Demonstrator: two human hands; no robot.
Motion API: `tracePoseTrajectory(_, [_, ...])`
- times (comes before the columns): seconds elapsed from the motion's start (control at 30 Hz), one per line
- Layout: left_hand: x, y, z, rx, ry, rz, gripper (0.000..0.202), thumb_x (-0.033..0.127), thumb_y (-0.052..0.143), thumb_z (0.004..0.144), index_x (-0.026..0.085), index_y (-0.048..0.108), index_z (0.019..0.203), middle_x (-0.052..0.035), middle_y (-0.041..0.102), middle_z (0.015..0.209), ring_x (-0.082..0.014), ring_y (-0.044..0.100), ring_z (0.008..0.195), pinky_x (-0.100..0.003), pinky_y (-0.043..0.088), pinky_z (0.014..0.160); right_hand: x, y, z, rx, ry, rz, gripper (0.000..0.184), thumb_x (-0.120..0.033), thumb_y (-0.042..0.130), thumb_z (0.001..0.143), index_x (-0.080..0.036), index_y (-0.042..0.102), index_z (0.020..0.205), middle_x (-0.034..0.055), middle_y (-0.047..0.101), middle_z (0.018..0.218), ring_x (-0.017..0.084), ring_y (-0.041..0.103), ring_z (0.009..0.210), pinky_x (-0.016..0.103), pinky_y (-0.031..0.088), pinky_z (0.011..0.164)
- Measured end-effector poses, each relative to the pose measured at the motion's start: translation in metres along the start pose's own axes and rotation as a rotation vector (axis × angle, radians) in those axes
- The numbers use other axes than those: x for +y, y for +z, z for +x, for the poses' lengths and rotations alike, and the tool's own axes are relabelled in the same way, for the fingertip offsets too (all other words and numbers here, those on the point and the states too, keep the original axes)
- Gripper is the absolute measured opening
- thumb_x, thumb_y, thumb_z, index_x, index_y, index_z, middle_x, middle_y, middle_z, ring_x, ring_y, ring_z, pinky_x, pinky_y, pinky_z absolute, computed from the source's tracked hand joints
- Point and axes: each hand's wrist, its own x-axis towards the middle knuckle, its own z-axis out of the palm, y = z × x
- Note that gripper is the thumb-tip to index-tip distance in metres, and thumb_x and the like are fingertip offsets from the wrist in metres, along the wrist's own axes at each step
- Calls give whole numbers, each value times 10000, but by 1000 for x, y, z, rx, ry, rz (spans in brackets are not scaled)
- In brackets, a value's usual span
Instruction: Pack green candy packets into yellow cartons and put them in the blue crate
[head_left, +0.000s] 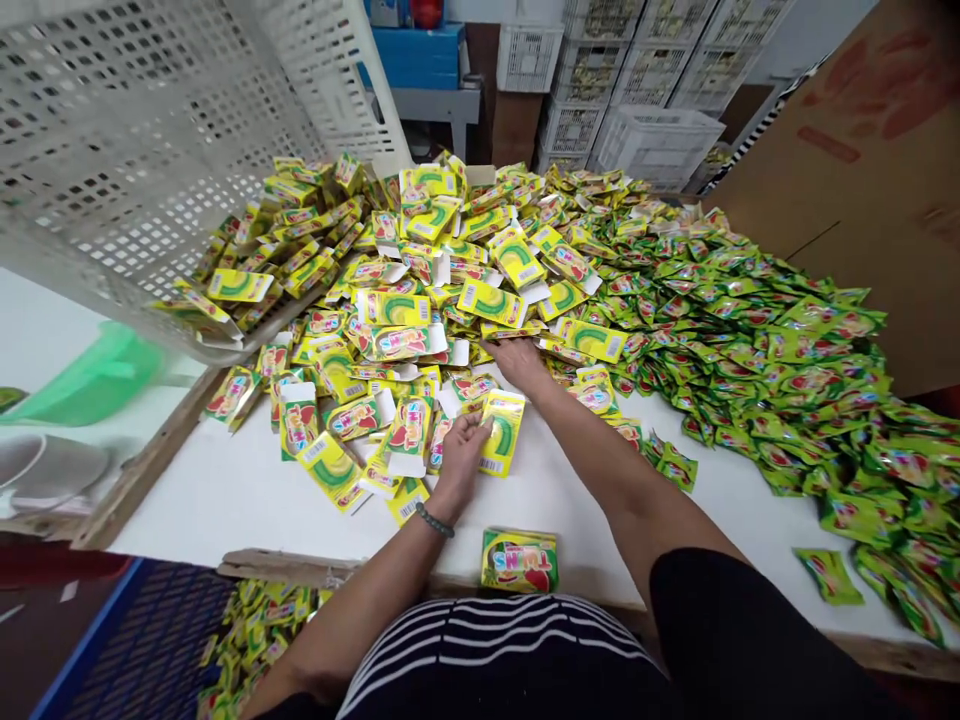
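Yellow cardboard cartons (501, 432) touch the left hand (461, 462), fingers curled; the right hand (521, 365) lies palm-down, fingers extended.

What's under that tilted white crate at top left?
Yellow printed cartons lie heaped under the lip of the white perforated crate; whatever lies further beneath it is hidden by the crate.

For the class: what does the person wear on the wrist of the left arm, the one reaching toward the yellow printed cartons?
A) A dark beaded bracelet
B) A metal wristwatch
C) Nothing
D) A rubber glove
A: a dark beaded bracelet circles the wrist just behind the left hand, beside a yellow printed carton.
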Motion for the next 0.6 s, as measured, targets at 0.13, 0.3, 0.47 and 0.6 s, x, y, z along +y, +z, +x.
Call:
tracePoseTrajectory(0.13, [4, 1, -1, -19, -9, -32, 463, 447, 850, 574, 153, 621, 848, 2, 685, 700, -141, 633, 616, -258, 466, 622, 9, -17, 8, 24, 28, 54, 470, -148, 362, 920, -232, 615, 1306, 160, 713, 1106, 300, 660, 1022, 389, 480, 837])
tracePoseTrajectory(0.3, [11, -1, 0, -29, -2, -69, 458, 422, 877, 524, 144, 634, 796, 10, 680, 706, -108, 606, 609, -240, 469, 634, 30, -49, -16, 131, 110, 282, 374, -158, 439, 863, -184, 707, 1123, 101, 747, 1013, 238, 684, 963, 323, 504, 829])
tracePoseTrajectory(0.47, [8, -4, 1, -38, 23, -4, 464, 443, 877, 510, 143, 632, 766, 3, 674, 693, -110, 599, 604, -244, 470, 629, 43, -56, -87, 39, 361, 997, 231, -90, 520, 717, -156, 705, 838, 25, 721, 694, 136, 658, 588, 238, 528, 596])
tracePoseTrajectory(0.6, [4, -6, 2, -46, 66, 94, 448, 460, 857, 544, 138, 631, 758, 0, 653, 660, -111, 581, 582, -242, 453, 603, 42, -27, -160, -86, 555, 1149, 102, -120, 595, 684, -170, 680, 708, 22, 699, 598, 130, 626, 512, 229, 513, 510])
